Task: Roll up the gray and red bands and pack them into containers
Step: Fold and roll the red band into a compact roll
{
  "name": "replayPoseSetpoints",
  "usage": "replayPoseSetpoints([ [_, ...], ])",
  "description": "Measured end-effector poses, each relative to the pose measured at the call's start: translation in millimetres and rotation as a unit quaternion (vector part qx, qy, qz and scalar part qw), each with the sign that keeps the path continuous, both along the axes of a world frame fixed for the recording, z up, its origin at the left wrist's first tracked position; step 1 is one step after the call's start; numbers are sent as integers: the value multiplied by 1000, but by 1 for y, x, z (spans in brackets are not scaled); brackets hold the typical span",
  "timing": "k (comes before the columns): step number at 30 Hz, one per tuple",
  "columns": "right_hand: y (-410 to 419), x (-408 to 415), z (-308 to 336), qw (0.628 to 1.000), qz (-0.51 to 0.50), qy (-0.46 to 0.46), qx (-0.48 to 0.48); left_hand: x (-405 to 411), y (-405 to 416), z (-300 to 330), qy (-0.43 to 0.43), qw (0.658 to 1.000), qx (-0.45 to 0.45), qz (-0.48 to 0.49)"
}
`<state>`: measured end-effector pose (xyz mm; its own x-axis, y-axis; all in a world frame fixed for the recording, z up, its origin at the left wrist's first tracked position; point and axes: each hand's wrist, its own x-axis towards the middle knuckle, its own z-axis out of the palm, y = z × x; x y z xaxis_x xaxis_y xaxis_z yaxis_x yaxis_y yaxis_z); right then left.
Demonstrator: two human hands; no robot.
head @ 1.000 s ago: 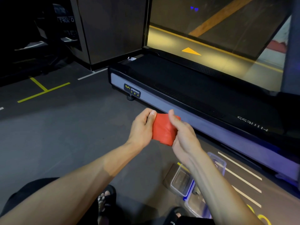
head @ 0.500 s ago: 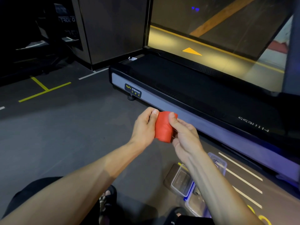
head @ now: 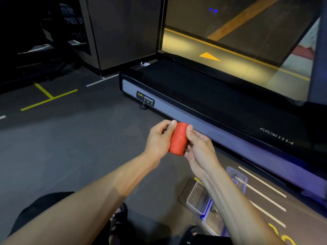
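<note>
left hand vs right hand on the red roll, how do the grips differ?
The left hand shows its back, thumb on the top edge of the red roll; the right hand shows its palm, thumb on the roll's other side. The left hand sits slightly higher than the right. Both hold the roll above the floor.

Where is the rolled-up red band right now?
In the head view, the rolled-up red band sits mid-frame, pinched between the left hand and right hand, above the floor before the black treadmill.

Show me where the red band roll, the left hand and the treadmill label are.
red band roll (head: pixel 177 140): head view, middle of its side.
left hand (head: pixel 158 139): head view, back of hand.
treadmill label (head: pixel 145 100): head view, label centre.
</note>
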<state>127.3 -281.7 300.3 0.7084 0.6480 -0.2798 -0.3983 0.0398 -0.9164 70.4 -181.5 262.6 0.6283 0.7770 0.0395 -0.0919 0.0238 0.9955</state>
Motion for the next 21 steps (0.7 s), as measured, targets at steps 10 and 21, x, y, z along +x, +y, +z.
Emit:
replayPoseSetpoints([
  [10,5,2,-7,999,-41,3,-27,9,-2,2,15,996,-64,56],
  [21,7,11,-17,992,-100,-28,-77,12,1,4,109,985,130,29],
])
